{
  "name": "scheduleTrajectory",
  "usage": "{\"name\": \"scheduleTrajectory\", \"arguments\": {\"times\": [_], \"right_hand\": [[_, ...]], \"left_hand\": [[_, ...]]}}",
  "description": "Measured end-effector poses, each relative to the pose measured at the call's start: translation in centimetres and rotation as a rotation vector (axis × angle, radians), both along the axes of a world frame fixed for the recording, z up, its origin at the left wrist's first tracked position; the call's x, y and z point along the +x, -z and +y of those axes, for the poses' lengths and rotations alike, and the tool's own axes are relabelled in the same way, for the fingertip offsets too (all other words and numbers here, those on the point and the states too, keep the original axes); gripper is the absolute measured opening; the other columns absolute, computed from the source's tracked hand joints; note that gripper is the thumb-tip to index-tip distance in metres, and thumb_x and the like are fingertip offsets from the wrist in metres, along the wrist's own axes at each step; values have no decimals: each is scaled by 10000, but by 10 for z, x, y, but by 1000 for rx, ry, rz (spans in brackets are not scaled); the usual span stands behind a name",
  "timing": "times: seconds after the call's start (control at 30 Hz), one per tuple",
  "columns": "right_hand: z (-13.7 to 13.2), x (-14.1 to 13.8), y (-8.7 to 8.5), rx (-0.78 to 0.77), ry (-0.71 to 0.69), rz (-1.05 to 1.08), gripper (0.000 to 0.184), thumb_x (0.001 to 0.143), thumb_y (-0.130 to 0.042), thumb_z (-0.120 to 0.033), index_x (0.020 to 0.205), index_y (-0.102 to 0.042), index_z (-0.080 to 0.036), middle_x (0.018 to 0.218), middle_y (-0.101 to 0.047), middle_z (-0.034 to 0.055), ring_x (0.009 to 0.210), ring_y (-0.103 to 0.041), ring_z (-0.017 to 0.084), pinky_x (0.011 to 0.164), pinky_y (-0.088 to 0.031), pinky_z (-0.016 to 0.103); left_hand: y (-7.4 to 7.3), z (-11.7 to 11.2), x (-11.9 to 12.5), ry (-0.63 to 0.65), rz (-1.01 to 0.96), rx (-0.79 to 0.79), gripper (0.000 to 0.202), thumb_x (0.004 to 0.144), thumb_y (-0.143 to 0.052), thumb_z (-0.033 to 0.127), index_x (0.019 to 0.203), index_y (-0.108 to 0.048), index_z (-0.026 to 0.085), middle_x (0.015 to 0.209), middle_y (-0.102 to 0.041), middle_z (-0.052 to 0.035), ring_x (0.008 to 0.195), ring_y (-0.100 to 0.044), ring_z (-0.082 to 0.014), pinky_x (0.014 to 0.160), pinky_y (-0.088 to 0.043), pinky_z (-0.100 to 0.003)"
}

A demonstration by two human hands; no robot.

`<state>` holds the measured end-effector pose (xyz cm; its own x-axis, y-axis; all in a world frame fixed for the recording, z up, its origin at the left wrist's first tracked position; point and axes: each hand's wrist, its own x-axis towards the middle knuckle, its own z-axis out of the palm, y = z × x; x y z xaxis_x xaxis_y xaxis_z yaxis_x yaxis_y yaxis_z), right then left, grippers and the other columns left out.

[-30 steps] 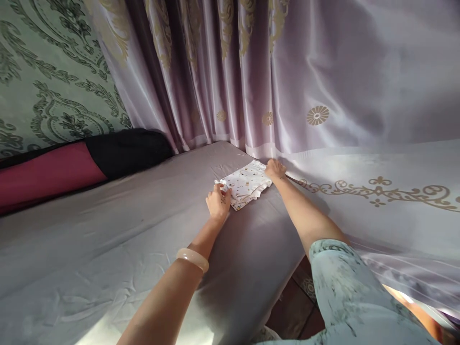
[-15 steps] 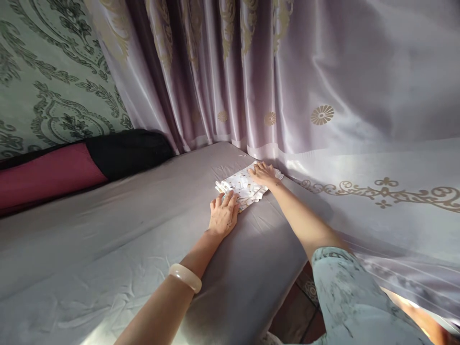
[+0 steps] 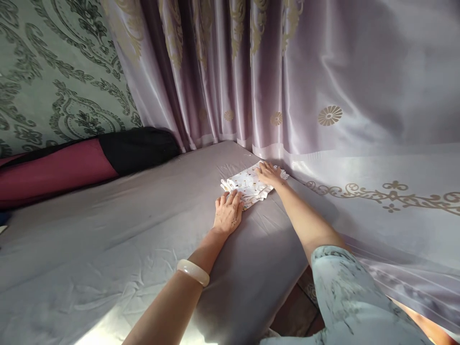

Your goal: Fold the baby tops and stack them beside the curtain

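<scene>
A small white printed garment with ruffled edges lies folded on the grey sheet near the far corner of the bed. My left hand rests at its near left edge, fingers over the cloth and slightly bent. On its far right part lies my right hand, palm down with the fingers spread. Both hands press on the fabric from above, and neither lifts it. Parts of the garment are hidden under the hands. A pale bangle circles my left forearm.
The grey-sheeted bed spreads to the left. A long black and dark red bolster lies against the patterned wall. Lilac curtains hang at the back and right. Tiled floor shows below the bed's right edge.
The view has turned slightly left, so everything sits a little further right. Both hands stay on the garment, with little movement against it.
</scene>
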<state>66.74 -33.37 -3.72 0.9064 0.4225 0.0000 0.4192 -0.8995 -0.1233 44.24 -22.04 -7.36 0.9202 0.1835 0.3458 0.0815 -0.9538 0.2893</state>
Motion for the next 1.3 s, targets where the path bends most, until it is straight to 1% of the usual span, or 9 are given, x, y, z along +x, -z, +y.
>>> {"name": "scheduleTrajectory", "arguments": {"times": [0.07, 0.2, 0.27, 0.37, 0.57, 0.8, 1.0, 1.17, 1.3], "right_hand": [[6, -9, -4, 30, -44, -42, 606, 1016, -150, -455, 1521, -325, -168, 1628, -232, 94, 1501, -158, 260, 1191, -90, 589], [23, -40, -8, 68, -227, -70, 582, 1021, -187, -419, 1504, -359, -146, 1616, -259, 113, 1498, -175, 254, 1200, -83, 561], [30, -53, -6, 79, -289, -77, 576, 1023, -202, -411, 1502, -366, -137, 1614, -263, 115, 1496, -184, 258, 1201, -88, 553], [37, -65, 1, 78, -308, -83, 567, 1026, -199, -395, 1492, -384, -132, 1607, -282, 119, 1491, -198, 270, 1193, -112, 563], [38, -65, 15, 45, -306, -129, 547, 1022, -200, -367, 1444, -457, -134, 1578, -339, 147, 1483, -214, 297, 1177, -176, 570], [39, -66, 0, 65, -307, -16, 557, 1024, -185, -378, 1485, -395, -147, 1609, -277, 119, 1499, -167, 278, 1183, -124, 585], [47, -87, -10, 110, -455, -50, 557, 1035, -180, -394, 1500, -378, -160, 1614, -269, 97, 1506, -151, 230, 1201, -74, 523], [50, -101, 2, 88, -534, -82, 533, 1034, -213, -362, 1489, -397, -155, 1587, -335, 107, 1492, -203, 229, 1200, -113, 478], [50, -99, 6, 77, -558, -39, 529, 1028, -221, -348, 1492, -393, -161, 1565, -379, 103, 1484, -230, 229, 1200, -134, 470]], "left_hand": [[-1, 0, 0, -3, -7, -10, 434, 1013, -339, 348, 1388, -515, 216, 1477, -509, -56, 1316, -416, -292, 1065, -366, -468], [-4, 0, 0, -3, -9, -37, 417, 1010, -352, 339, 1367, -523, 209, 1461, -521, -75, 1316, -416, -289, 1060, -367, -470], [-5, -1, 0, -10, -10, -56, 410, 1007, -365, 338, 1356, -526, 197, 1457, -523, -85, 1319, -414, -286, 1063, -363, -468], [-6, -1, 0, -29, -8, -83, 401, 1005, -372, 332, 1348, -527, 191, 1456, -526, -81, 1320, -412, -280, 1069, -357, -459], [-6, 2, 1, -91, -1, -148, 390, 1005, -340, 266, 1343, -521, 193, 1437, -543, -72, 1309, -414, -266, 1057, -362, -453], [-4, 5, 4, -189, -13, -242, 373, 993, -335, 221, 1307, -536, 211, 1364, -590, -89, 1280, -440, -244, 1034, -384, -438], [-7, 7, 6, -224, 7, -283, 395, 973, -321, 168, 1304, -531, 215, 1363, -577, -87, 1271, -454, -244, 1012, -414, -422], [-12, 7, 5, -258, 31, -310, 426, 939, -339, 121, 1310, -527, 208, 1338, -591, -100, 1260, -465, -245, 1012, -428, -418], [-10, 8, 6, -257, 20, -327, 437, 920, -345, 110, 1303, -531, 210, 1318, -601, -102, 1251, -471, -250, 1009, -431, -428]]}}
